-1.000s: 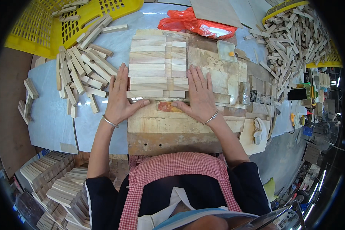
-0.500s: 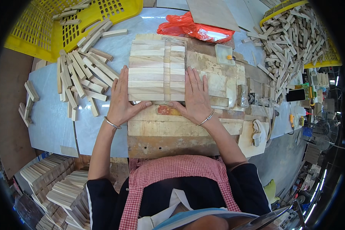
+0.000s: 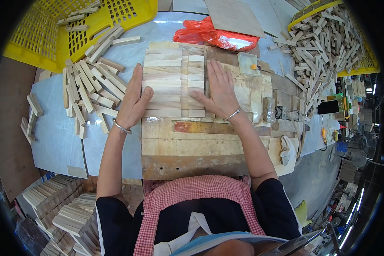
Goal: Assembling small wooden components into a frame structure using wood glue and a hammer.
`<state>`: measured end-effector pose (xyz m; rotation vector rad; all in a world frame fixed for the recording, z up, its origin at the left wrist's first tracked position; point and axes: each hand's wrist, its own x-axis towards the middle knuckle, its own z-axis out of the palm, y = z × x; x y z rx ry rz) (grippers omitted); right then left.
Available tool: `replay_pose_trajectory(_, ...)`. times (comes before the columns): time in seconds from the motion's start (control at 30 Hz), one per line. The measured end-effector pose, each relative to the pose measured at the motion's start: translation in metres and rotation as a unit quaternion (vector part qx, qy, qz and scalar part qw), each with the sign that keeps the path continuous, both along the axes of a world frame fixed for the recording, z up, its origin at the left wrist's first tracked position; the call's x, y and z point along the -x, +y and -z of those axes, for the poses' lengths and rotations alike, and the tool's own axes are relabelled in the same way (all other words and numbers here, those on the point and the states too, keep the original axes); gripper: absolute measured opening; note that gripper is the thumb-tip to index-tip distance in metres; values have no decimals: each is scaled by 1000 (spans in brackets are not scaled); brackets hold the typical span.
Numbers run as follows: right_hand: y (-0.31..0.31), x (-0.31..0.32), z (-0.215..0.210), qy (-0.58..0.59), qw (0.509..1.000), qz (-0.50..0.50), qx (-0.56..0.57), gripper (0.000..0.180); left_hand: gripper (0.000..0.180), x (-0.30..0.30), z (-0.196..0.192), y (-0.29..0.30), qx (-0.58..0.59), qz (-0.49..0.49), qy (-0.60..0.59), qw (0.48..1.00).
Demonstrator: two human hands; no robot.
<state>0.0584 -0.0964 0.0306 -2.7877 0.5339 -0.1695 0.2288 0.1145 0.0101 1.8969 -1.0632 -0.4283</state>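
A block of pale wooden sticks (image 3: 162, 84), laid side by side in rows, lies on a worn wooden board (image 3: 200, 147) in front of me. A narrow strip (image 3: 184, 85) runs across the sticks from far to near, right of their middle. My left hand (image 3: 133, 100) is flat against the block's left ends, fingers straight and together, thumb raised by the edge. Along the right side lies my right hand (image 3: 219, 91), fingers stretched out, its thumb over the right ends of the sticks. Both hands are open.
Loose sticks (image 3: 94, 85) lie left, beside a yellow crate (image 3: 134, 10). Another crate (image 3: 358, 70) at far right overflows with sticks. A red plastic bag (image 3: 196, 30), small tray (image 3: 248, 64), glove (image 3: 288, 149) and phone (image 3: 328, 107) lie around. Stacked sticks (image 3: 51, 192) stand lower left.
Both thumbs have lifted from the near edge of the block to its sides and top. My hands have shifted slightly away from me along the sides. The block's near edge sits slightly nearer me.
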Motion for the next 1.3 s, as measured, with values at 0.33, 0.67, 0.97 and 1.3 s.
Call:
replay_pose_trajectory(0.33,-6,-7,5,-11,1000,15,-25,102,82,-6,1,-10,33,-22,70,997)
replay_pose_trajectory(0.67,-22,-48,-13,-160,987,-19,17,59,77,16,-52,-14,-22,-10,-266,964)
replay_pose_trajectory(0.97,-12,-88,9,-135,985,-112,-10,34,58,45,-26,-35,-143,-54,-351,924)
replay_pose_trajectory(1.3,-11,-88,22,-202,971,-125,-12,34,54,25,-16,-63,-146,-105,-370,912)
